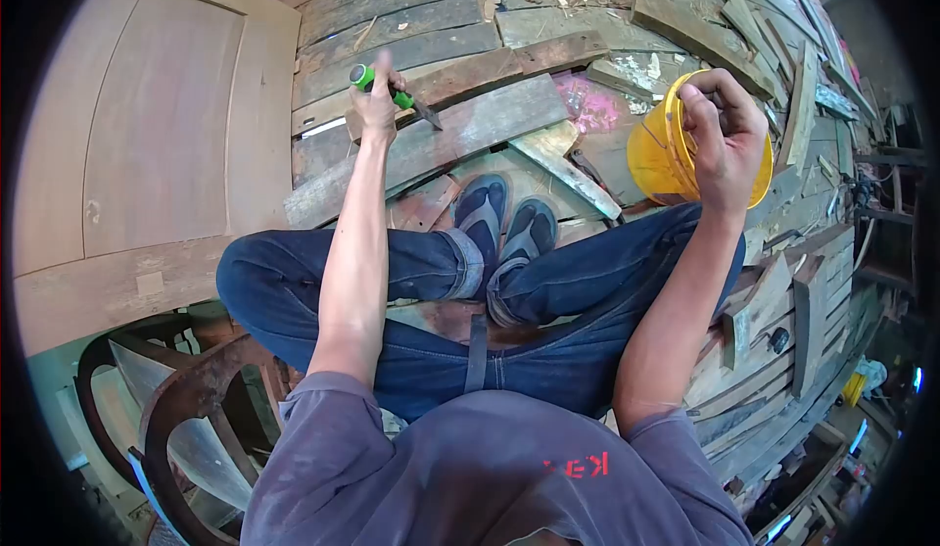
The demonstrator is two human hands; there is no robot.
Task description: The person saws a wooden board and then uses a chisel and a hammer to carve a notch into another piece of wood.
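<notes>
My left hand [375,105] is wrapped round the green and black handle of a chisel [403,100], thumb stretched along it. Its flat metal blade points right and down, over a grey weathered plank [480,118] lying across the floor. On the right, a yellow bucket [654,154] stands beside my knee. My right hand [727,140] is closed at the bucket's rim, fingers curled and thumb against them. The hand covers part of the bucket's mouth, so its inside is mostly hidden.
A large panelled wooden door [162,120] fills the left side. Below it is a dark curved wooden chair frame [211,379]. Pink powder [587,105] stains the floorboards near the bucket. Loose boards [700,42] and wood scraps lie behind and to the right. My shoes [504,218] rest mid-floor.
</notes>
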